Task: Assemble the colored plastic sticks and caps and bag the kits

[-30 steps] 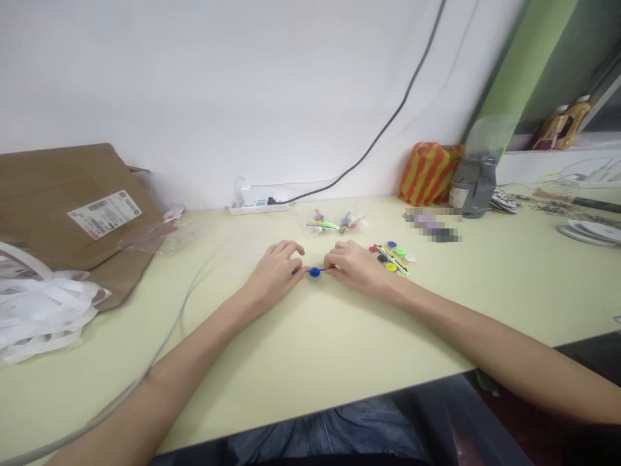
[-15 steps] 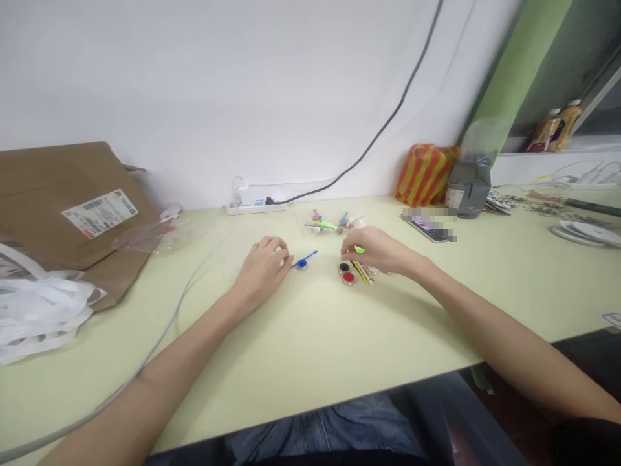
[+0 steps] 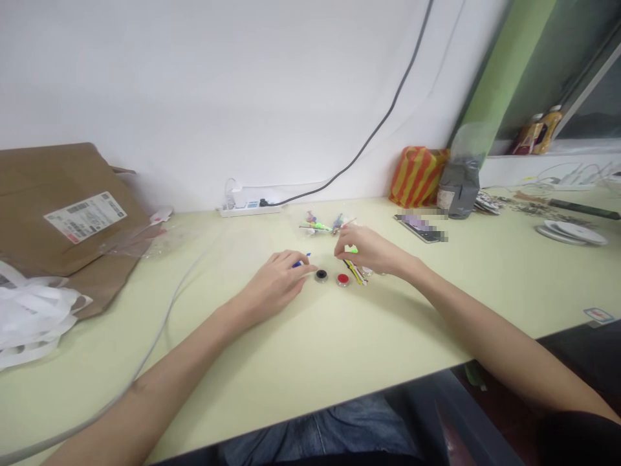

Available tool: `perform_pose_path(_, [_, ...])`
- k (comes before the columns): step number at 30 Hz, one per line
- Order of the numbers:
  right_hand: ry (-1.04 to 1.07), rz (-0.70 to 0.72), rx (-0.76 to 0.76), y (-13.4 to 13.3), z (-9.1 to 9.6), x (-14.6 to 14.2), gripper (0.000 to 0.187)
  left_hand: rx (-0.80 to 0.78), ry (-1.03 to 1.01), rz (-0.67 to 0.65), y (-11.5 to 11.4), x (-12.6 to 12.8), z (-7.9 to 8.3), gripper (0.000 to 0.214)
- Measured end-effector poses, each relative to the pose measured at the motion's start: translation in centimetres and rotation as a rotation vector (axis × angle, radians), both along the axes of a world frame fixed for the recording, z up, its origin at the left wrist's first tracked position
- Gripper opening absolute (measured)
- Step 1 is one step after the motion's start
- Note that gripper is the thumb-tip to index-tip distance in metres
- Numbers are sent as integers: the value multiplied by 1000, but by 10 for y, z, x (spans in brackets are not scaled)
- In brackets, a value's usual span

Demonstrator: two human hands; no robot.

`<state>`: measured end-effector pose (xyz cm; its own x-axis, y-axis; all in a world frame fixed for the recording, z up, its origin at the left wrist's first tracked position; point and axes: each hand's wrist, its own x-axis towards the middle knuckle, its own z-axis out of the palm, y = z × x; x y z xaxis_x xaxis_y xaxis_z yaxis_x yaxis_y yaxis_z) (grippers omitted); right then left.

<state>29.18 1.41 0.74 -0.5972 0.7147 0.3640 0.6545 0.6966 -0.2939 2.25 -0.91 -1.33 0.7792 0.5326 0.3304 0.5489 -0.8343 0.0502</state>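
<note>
My left hand [image 3: 286, 279] rests low over the table, fingers apart, its index fingertip stretched to the edge of a small round black piece [image 3: 321, 276]. A blue piece with an arrow-shaped pointer [image 3: 297, 264] is partly hidden behind those fingers. To the right of the black piece sits a round red piece [image 3: 343, 279]. My right hand [image 3: 363, 249] has its fingertips pinched together at the upper end of several thin yellow, black and white pointers [image 3: 356, 272]; what they hold is hidden. Bright green [image 3: 354, 250] and clear round pieces [image 3: 367, 271] show around this hand.
A clear bag of colourful small parts [image 3: 317, 226] lies behind my hands. A power strip [image 3: 250, 207] stands by the wall. To the left are a cardboard package [image 3: 29, 200] and a grey cable [image 3: 167, 317]; to the right, a phone [image 3: 420, 228] and a striped bag [image 3: 414, 178].
The black piece has moved left, away from beside the red one. My left hand has shifted right to it and now partly covers the blue piece. My right hand stays about where it was.
</note>
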Motion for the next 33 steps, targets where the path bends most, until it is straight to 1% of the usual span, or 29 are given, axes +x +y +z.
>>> perform_pose_path(2, [-137,-42,14,7,0,9,10,-2,18,-20,-1,1,-2,42])
perform_pose_path(4, [-219,-61,-3,11,-2,15,8,5,29,-20,-1,1,-4,45])
perform_pose_path(8, [-247,-57,-51,10,-3,15,9,19,37,-33,0,1,-6,44])
perform_pose_path(14, [-321,-101,-83,5,0,10,9,13,-18,-11,-1,1,-1,38])
perform_pose_path(16, [-324,-113,-91,6,0,10,9,5,-34,-18,-2,1,1,37])
perform_pose_path(20, [-292,-90,-82,7,-3,10,9,-8,-62,-13,-4,1,3,35])
perform_pose_path(24, [-262,-83,-60,9,-6,11,11,-16,-64,-16,-3,0,3,35])
perform_pose_path(28, [-259,-84,-78,11,-9,14,11,-28,-83,-24,-2,0,3,36])
perform_pose_path(33, [-215,-54,-74,9,-12,7,11,-31,-85,-28,-2,0,3,35])
